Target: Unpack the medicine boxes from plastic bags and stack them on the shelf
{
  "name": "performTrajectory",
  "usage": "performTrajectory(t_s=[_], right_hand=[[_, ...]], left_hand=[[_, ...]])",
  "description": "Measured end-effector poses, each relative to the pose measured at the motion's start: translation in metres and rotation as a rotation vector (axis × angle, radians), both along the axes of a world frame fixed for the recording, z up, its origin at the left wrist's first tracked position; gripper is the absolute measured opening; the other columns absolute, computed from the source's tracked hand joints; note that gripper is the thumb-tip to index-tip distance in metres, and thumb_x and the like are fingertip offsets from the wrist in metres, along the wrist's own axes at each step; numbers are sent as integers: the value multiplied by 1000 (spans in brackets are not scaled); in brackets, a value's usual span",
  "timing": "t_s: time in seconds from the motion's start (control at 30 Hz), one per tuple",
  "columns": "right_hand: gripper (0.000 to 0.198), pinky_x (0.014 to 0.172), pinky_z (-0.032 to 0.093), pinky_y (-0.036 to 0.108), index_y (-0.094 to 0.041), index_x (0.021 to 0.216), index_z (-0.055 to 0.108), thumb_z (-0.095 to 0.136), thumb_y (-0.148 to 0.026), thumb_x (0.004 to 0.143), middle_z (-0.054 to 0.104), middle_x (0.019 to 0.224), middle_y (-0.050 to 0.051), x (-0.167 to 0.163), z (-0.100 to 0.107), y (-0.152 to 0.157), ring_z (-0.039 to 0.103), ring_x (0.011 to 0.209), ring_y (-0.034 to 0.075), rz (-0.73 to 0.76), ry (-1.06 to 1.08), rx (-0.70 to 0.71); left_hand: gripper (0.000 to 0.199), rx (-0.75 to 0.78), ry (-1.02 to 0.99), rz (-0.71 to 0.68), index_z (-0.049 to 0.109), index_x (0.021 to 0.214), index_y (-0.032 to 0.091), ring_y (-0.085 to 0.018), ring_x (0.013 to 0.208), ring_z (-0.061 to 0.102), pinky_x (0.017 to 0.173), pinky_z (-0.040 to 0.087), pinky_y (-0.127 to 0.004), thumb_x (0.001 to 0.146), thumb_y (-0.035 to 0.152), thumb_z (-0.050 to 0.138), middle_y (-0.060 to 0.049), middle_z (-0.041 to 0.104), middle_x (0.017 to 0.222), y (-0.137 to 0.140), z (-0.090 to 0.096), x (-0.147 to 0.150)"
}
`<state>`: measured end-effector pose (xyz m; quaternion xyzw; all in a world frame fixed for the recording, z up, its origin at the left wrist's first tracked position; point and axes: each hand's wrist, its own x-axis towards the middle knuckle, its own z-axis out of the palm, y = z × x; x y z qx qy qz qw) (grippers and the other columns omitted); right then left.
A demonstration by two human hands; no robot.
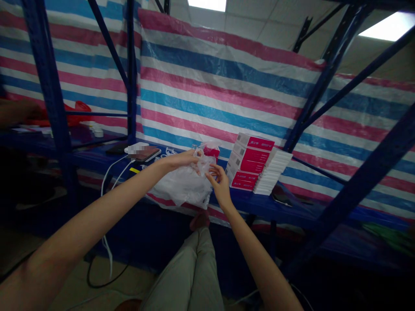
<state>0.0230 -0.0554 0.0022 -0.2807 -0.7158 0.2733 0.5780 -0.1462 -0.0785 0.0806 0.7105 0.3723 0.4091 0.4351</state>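
Observation:
A white translucent plastic bag [183,185] lies bunched on the blue shelf in front of me. My left hand [188,159] reaches across its top from the left, fingers closed on the crumpled plastic. From the right, my right hand [219,179] pinches the same gathered part with bent fingers. What the bag holds cannot be made out. Just behind the hands, a red and white box [211,151] shows in part. Right of my right hand stands a stack of red and white boxes [251,160], with a pile of thin white boxes [272,172] against it.
A phone [282,199] lies right of the boxes on the blue shelf [240,199]. At left are a brown-covered device [148,154] and white cables [105,185]. Blue metal posts [131,73] frame the space before a striped sheet [207,90]. Another person's arm [16,112] shows far left.

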Motion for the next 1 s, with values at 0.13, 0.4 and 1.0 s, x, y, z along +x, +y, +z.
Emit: performTrajectory(t_s=[0.13, 0.4, 1.0], right_hand=[[43, 62, 42, 25, -19, 106, 50, 63, -36, 68, 58, 79, 0, -1, -4, -1, 54, 65, 12, 21, 94, -22], [42, 55, 39, 23, -21, 113, 48, 55, -39, 76, 55, 80, 0, 7, 3, -13, 48, 61, 11, -100, 130, 34], [30, 67, 48, 28, -14, 80, 67, 72, -34, 58, 66, 72, 3, 32, 47, 9, 59, 68, 14, -147, 522, -80]], left_hand=[[21, -59, -86, 7, 50, 86, 14, -11, 62, 59, 62, 51, -26, 66, 13, 48, -2, 60, 82, -1, -3, 0], [41, -239, -330, 30, 50, 108, 8, -11, 59, 61, 63, 49, -24, 68, 6, 42, -7, 67, 87, -8, 2, 5], [42, 77, -580, 75, 46, 123, 16, -20, 96, 59, 84, 43, -32, 90, 40, 36, -10, 63, 105, -12, 45, -38]])
